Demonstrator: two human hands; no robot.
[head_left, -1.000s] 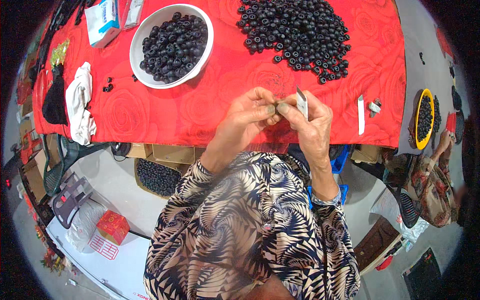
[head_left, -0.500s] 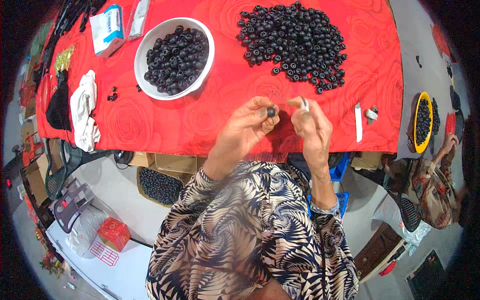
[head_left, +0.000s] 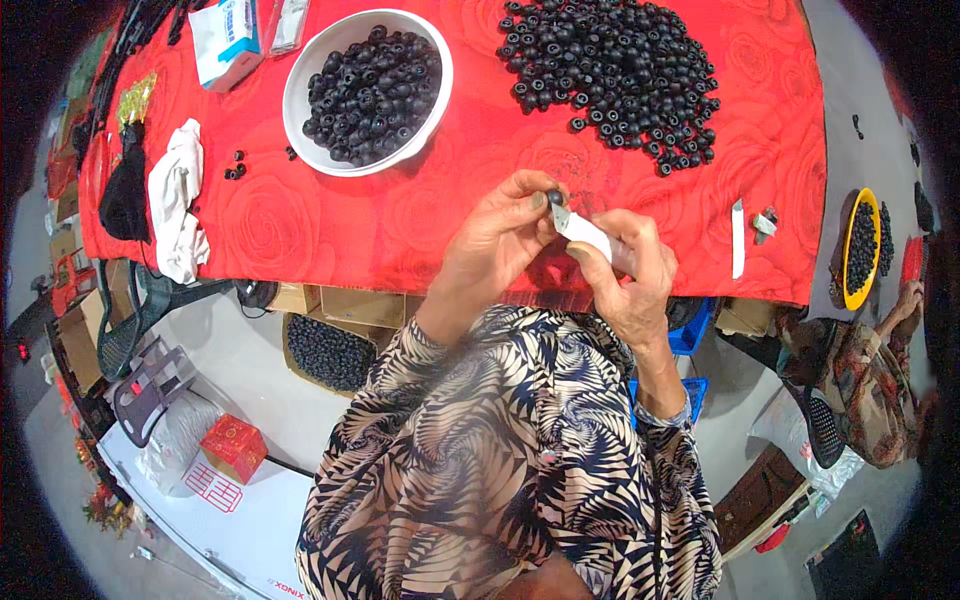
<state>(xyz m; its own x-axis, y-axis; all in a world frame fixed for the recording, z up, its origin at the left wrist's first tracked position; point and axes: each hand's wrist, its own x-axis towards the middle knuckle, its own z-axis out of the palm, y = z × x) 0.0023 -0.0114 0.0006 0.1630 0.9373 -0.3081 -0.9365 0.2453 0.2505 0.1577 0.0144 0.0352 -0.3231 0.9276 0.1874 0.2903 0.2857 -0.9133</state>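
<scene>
My left hand (head_left: 490, 240) pinches a small round black plastic part (head_left: 555, 198) between thumb and fingertips, above the near edge of the red tablecloth (head_left: 270, 240). In my right hand (head_left: 638, 285) is a small knife (head_left: 595, 238) with a white, wrapped-looking handle. Its short metal blade points up and left and meets the black part, or lies right at it. Beyond my hands, a white bowl (head_left: 294, 110) is filled with similar black parts (head_left: 370, 95). A large loose heap of these parts (head_left: 610, 75) spreads to the right of the bowl.
Right of my hands lie a white strip (head_left: 738, 240) and a small crumpled item (head_left: 765, 225). A white cloth (head_left: 178, 200) and a tissue pack (head_left: 225, 50) are at left. Below the table stands a carton of black parts (head_left: 330, 355). At far right, another person's hands (head_left: 905, 305) are near a yellow bowl (head_left: 850, 295).
My right hand has come in toward the left, its fingers now around the knife handle, and the blade has reached the black part. The whole view has shifted slightly.
</scene>
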